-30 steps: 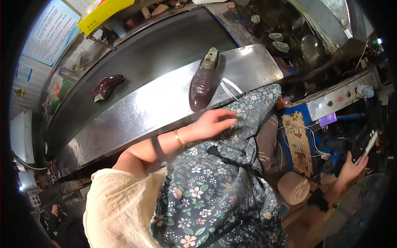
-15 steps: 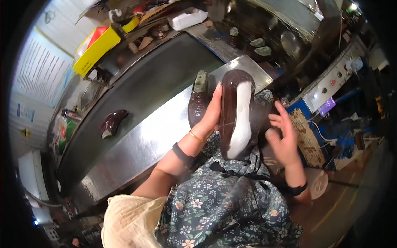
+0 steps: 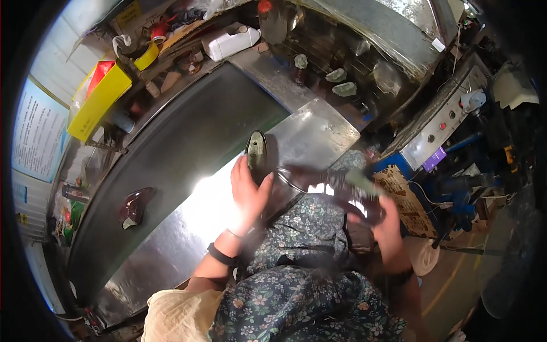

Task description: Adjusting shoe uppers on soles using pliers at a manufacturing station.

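A dark brown glossy shoe on a green last [image 3: 256,149] stands on the metal-topped bench, its last's top facing up. My left hand [image 3: 246,196] is round its near side, fingers on the left and thumb on the right. To the right, over my floral apron, my right hand [image 3: 388,221] grips a second brown lasted shoe [image 3: 336,194]. That one lies sideways, its toe toward my left hand, and motion blurs its green last. Its underside is hidden. A third brown lasted shoe [image 3: 135,208] lies apart on the dark belt at the left.
The dark belt [image 3: 188,134] runs along the bench's far side. Beyond it stand a yellow box [image 3: 99,100] and a white jug [image 3: 231,41]. Several green-lasted shoes sit in a dark recess [image 3: 319,62]. A control panel with buttons [image 3: 444,125] is at the right.
My left hand has let go of the shoe with the white sole and moved left to the standing one. My right hand, empty before, now holds a shoe turned sideways. The view has shifted.
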`<state>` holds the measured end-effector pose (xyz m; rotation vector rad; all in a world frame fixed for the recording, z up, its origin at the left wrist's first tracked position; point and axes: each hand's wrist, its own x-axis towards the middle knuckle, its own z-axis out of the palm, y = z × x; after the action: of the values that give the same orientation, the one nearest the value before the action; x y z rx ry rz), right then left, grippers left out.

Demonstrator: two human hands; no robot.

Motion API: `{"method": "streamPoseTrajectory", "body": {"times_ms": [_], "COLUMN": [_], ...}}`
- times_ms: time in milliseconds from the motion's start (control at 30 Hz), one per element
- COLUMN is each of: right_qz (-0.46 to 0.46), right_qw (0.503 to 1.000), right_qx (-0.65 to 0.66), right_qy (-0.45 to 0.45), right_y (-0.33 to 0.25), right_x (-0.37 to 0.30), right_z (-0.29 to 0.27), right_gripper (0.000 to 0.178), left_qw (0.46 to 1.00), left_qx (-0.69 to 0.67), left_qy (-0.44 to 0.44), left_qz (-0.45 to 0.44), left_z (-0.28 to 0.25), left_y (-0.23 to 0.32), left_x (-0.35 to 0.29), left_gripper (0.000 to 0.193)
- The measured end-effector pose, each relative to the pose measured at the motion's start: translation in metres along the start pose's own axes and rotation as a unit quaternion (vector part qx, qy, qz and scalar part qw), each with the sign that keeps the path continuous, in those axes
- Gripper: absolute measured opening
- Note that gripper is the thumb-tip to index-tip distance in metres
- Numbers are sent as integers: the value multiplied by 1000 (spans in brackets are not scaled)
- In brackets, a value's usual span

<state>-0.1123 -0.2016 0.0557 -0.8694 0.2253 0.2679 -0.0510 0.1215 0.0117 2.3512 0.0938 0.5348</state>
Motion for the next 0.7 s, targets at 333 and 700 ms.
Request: {"method": "streamPoseTrajectory", "body": {"times_ms": [333, 700], "right_qz": [-290, -5], "right_qw": [791, 1000], "right_qx": [-537, 17], "right_qy": [29, -18], "right_y": [27, -16], "right_x": [273, 9], "right_z": [63, 40], "right_gripper": [56, 63], "left_qw": [946, 706], "left_qx": [-236, -597], "left_qy": [-51, -367], "left_qz": [-217, -102], "left_z": [0, 1], "left_y": [-36, 90], "left_x": [16, -30], "left_gripper": [68, 75]}}
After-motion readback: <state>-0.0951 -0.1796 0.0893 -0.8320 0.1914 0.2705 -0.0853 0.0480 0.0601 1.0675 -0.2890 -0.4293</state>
